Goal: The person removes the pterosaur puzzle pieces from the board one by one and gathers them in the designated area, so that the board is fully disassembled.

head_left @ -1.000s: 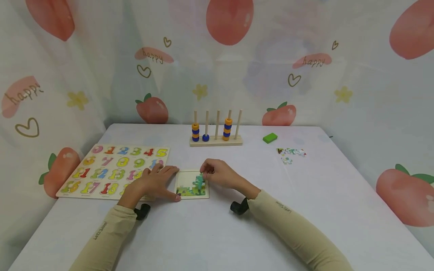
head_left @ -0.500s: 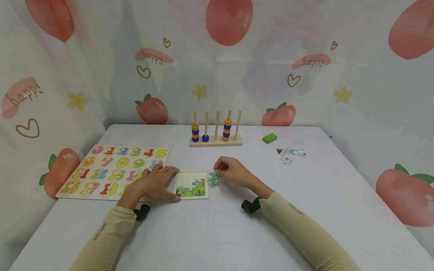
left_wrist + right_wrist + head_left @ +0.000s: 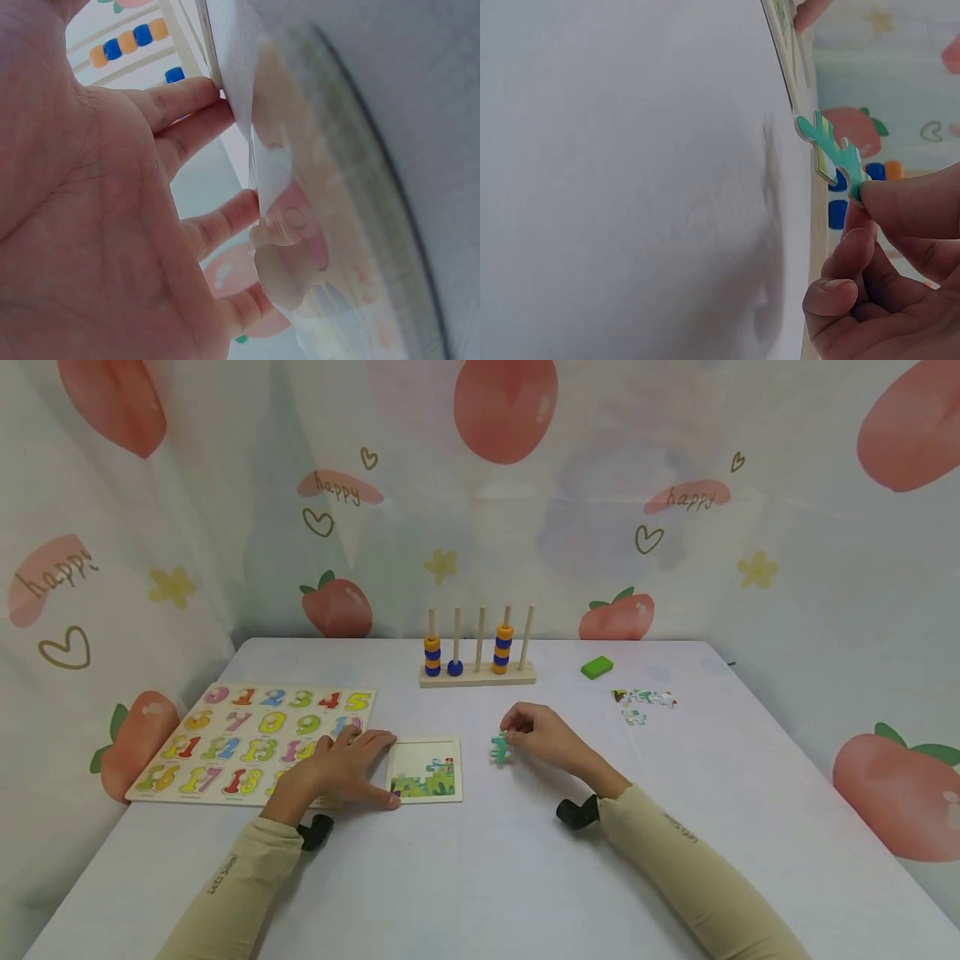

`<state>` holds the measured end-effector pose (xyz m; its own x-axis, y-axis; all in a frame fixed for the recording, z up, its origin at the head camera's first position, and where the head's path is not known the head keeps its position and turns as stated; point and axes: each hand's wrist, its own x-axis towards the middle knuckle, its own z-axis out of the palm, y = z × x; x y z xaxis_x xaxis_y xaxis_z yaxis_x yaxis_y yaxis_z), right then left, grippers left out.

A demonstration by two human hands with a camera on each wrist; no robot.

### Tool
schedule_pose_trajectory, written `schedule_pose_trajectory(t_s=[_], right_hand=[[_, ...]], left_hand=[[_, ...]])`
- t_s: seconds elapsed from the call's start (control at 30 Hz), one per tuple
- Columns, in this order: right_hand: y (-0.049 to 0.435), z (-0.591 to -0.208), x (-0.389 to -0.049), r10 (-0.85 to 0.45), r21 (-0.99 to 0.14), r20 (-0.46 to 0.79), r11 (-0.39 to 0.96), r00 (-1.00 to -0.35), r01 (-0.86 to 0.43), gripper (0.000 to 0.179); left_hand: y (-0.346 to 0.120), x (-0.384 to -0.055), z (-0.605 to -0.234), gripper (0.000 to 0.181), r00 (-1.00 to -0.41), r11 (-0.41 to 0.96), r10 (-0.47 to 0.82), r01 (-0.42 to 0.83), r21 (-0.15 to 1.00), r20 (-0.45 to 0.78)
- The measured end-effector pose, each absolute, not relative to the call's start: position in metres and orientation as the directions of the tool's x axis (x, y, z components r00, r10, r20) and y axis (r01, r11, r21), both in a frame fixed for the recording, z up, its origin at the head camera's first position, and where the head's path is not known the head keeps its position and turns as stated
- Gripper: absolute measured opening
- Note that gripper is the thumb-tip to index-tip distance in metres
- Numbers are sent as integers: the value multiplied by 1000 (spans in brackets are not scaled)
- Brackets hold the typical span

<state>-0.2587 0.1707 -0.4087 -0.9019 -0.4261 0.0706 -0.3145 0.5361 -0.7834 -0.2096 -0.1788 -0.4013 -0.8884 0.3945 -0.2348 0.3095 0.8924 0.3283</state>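
In the head view a small wooden puzzle frame [image 3: 424, 739] lies mid-table, with green and teal pieces filling its lower part and right side. My left hand [image 3: 330, 777] spreads over its left edge, thumb at the near corner and fingertips by the far corner; some fingers lie over the number board [image 3: 217, 735]. To the right of the frame, my right hand [image 3: 547, 735] pinches a teal puzzle piece [image 3: 829, 150] between thumb and finger. The right wrist view shows that piece held just above the white tabletop, apart from the frame.
Several loose puzzle pieces [image 3: 643, 697] lie at the right rear. A green block [image 3: 597, 667] sits behind them. At the back centre stands a wooden peg rack [image 3: 477, 675] with orange and blue beads. A patterned curtain [image 3: 480, 527] hangs beyond the table.
My right hand has lifted the teal piece from the frame's right side and carried it right, away from the frame. The left hand has stayed in place.
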Motion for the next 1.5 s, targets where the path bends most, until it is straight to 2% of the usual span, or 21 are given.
schedule_pose_trajectory(t_s=[0.9,1.5], right_hand=[[248,-393,-268,-254,-794,70,572,-965,-208,17],[296,-392,-274,-123,-795,20,600,-992,-90,23]], left_hand=[[-179,-211,-400,105,-891,894,386,299,333,-239],[-183,-218,-419,108,-898,892,379,291,347,-222]])
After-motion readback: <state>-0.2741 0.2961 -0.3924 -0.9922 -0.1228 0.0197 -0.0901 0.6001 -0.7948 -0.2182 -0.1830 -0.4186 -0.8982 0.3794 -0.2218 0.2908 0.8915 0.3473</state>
